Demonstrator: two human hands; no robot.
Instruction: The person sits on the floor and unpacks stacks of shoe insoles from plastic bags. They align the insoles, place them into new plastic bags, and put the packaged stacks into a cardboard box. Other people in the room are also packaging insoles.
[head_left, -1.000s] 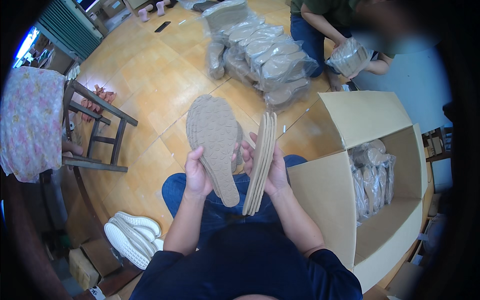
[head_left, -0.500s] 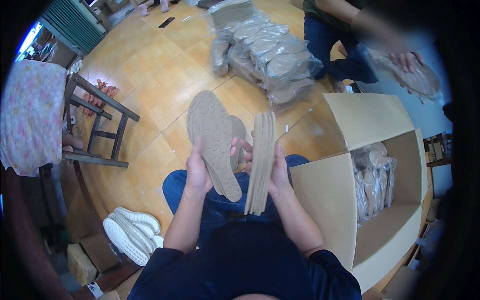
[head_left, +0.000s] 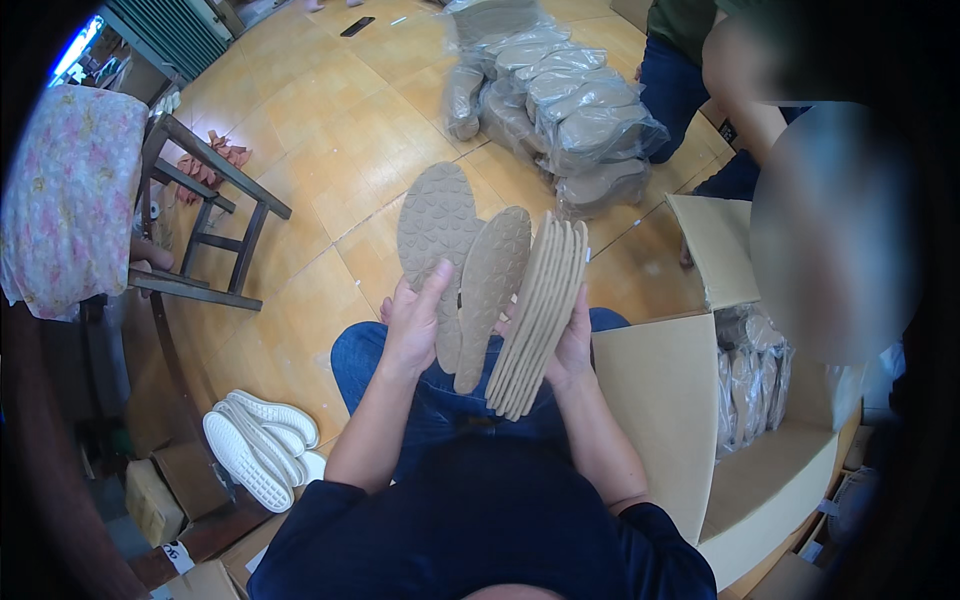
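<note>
My left hand (head_left: 412, 322) is closed on a beige shoe sole (head_left: 437, 225) with a raised pattern, its thumb lying over the middle of the sole. Just to the right, a second patterned sole (head_left: 497, 290) stands slanted between the hands, partly behind the first; which hand bears it I cannot tell. On the right side, a stack of several beige soles (head_left: 540, 315) is held edge-up, and my right hand (head_left: 572, 345) wraps round its far side, most of the fingers hidden. All this is above my lap.
An open cardboard box (head_left: 655, 400) with plastic-bagged soles (head_left: 752, 385) stands at my right. More bagged soles (head_left: 590, 120) lie on the tiled floor ahead. White shoe soles (head_left: 250, 455) rest at lower left, near a dark wooden stool (head_left: 225, 240). Another person (head_left: 680, 70) is at upper right.
The stack in my right hand looks thicker and fanned. A second sole now shows between the hands. The other person has leaned in over the box.
</note>
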